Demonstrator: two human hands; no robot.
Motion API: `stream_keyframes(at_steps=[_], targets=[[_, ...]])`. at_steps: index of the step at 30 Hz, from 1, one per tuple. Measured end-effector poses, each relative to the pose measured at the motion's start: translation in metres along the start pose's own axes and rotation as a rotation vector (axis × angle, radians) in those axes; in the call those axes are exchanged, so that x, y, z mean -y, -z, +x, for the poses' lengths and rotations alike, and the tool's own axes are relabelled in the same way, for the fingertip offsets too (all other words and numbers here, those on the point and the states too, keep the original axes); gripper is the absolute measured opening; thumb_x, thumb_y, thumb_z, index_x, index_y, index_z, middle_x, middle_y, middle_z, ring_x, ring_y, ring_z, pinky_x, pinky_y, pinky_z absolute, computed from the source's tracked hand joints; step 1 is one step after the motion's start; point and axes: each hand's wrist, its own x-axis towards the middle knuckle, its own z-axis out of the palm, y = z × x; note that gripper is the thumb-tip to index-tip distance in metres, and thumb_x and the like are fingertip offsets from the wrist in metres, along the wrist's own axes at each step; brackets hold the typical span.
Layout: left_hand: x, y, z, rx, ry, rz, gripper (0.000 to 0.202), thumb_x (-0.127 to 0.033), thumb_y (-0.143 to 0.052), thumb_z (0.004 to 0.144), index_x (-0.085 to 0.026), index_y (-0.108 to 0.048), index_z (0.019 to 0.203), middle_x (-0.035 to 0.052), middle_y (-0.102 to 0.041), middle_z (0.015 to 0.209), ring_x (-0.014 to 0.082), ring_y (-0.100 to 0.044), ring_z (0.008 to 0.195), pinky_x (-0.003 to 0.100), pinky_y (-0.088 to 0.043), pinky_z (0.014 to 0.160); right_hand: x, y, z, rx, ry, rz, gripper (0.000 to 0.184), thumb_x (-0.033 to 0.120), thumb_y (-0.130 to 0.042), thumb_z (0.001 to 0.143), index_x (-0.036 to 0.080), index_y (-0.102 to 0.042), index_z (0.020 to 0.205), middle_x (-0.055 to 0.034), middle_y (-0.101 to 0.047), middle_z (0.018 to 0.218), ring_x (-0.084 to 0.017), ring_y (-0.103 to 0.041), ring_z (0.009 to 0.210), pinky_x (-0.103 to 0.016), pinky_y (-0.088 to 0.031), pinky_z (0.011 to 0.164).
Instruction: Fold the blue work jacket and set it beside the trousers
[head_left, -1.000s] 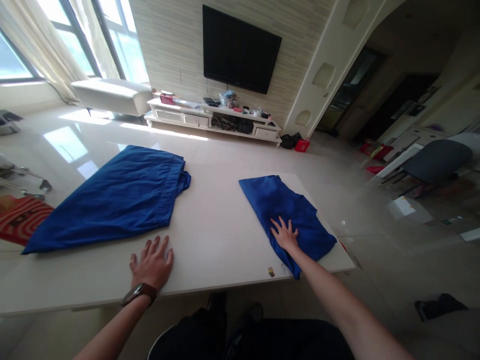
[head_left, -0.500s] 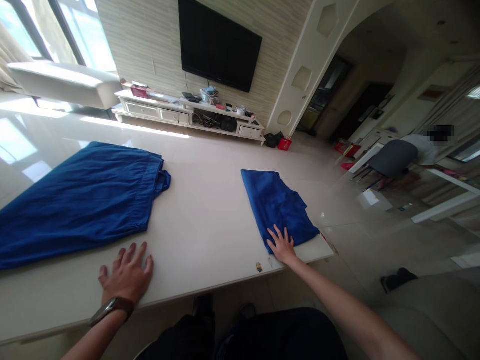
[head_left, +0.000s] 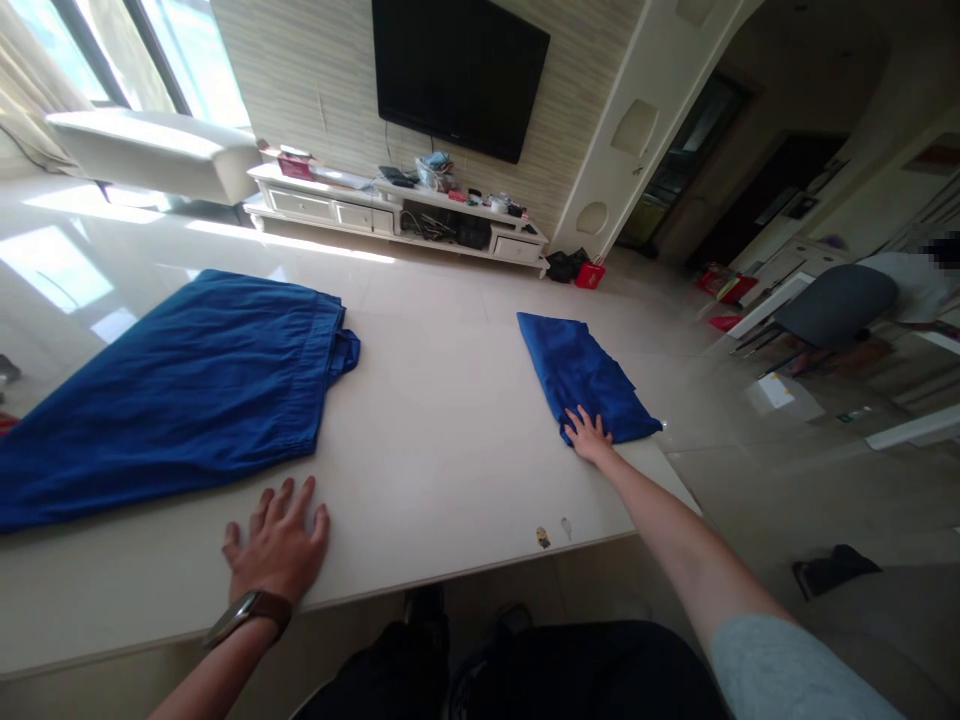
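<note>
A folded blue garment (head_left: 581, 365) lies toward the right end of the white table (head_left: 435, 440). My right hand (head_left: 589, 435) rests on its near left corner, fingers spread. Across the left part of the table stretches a larger pair of blue trousers (head_left: 202, 390), its gathered waistband facing the middle. My left hand (head_left: 277, 545), with a watch (head_left: 251, 615) on the wrist, lies on the tabletop just below that waistband. Its fingers are apart and hold nothing.
Two small stickers (head_left: 543, 538) sit near the table's front edge. Beyond the table stand a low white TV cabinet (head_left: 390, 220) and a grey-white bench (head_left: 157, 155). A person in a light top (head_left: 904, 285) sits on a grey chair (head_left: 840, 305) at far right.
My right hand has moved farther from me, shifting the smaller blue garment toward the table's far edge. My left hand stays on the tabletop. The view has turned a little left.
</note>
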Motion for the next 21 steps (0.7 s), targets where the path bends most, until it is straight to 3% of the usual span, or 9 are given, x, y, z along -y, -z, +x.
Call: stream_keyframes(at_steps=[7, 12, 14, 16, 18, 21], targets=[[0.002, -0.003, 0.000, -0.011, -0.011, -0.021, 0.058, -0.045, -0.031, 0.101, -0.027, -0.051, 0.152, 0.0085, -0.043, 0.165, 0.0306, -0.034, 0.154, 0.064, -0.016, 0.126, 0.002, 0.021, -0.008, 0.019, 0.014, -0.006, 0.063, 0.063, -0.024, 0.105, 0.044, -0.022, 0.165, 0.0030, 0.000, 0.176, -0.046, -0.013, 0.156, -0.073, -0.026, 0.117], [0.000, -0.002, -0.002, -0.012, 0.001, -0.034, 0.055, -0.040, -0.035, 0.101, -0.026, -0.050, 0.153, 0.0095, -0.043, 0.164, 0.0297, -0.032, 0.154, 0.063, -0.015, 0.126, 0.005, 0.026, -0.041, -0.077, 0.120, -0.014, 0.063, 0.056, -0.020, 0.107, 0.033, -0.027, 0.165, -0.0035, -0.011, 0.176, -0.041, -0.015, 0.158, -0.068, -0.022, 0.122], [-0.002, -0.001, -0.004, -0.012, -0.004, -0.036, 0.054, -0.039, -0.036, 0.101, -0.026, -0.051, 0.152, 0.0094, -0.043, 0.164, 0.0297, -0.032, 0.154, 0.063, -0.014, 0.126, -0.001, 0.021, -0.075, -0.140, 0.286, 0.046, 0.064, 0.054, -0.023, 0.106, 0.026, -0.038, 0.161, -0.0065, -0.026, 0.172, -0.035, -0.018, 0.159, -0.061, -0.024, 0.126], [-0.002, 0.001, -0.005, -0.015, -0.004, -0.040, 0.054, -0.038, -0.038, 0.101, -0.026, -0.052, 0.151, 0.0094, -0.043, 0.164, 0.0299, -0.032, 0.154, 0.063, -0.013, 0.127, -0.016, 0.016, -0.125, -0.090, 0.514, 0.116, 0.064, 0.057, -0.029, 0.104, 0.023, -0.052, 0.153, -0.0084, -0.038, 0.167, -0.031, -0.022, 0.159, -0.055, -0.023, 0.129], [-0.003, 0.002, -0.005, -0.022, -0.003, -0.057, 0.053, -0.036, -0.039, 0.100, -0.026, -0.053, 0.151, 0.0100, -0.044, 0.164, 0.0303, -0.032, 0.154, 0.064, -0.012, 0.126, -0.040, 0.014, -0.189, 0.112, 0.668, 0.170, 0.059, 0.061, -0.040, 0.102, 0.030, -0.058, 0.148, -0.0050, -0.043, 0.164, -0.030, -0.027, 0.157, -0.054, -0.024, 0.128], [-0.002, 0.004, -0.006, -0.030, -0.024, -0.100, 0.054, -0.035, -0.040, 0.100, -0.025, -0.053, 0.151, 0.0121, -0.044, 0.163, 0.0325, -0.031, 0.154, 0.065, -0.012, 0.126, -0.077, 0.011, -0.287, 0.382, 0.660, 0.275, 0.050, 0.055, -0.048, 0.100, 0.041, -0.059, 0.147, -0.0039, -0.048, 0.160, -0.030, -0.039, 0.152, -0.052, -0.035, 0.124]])
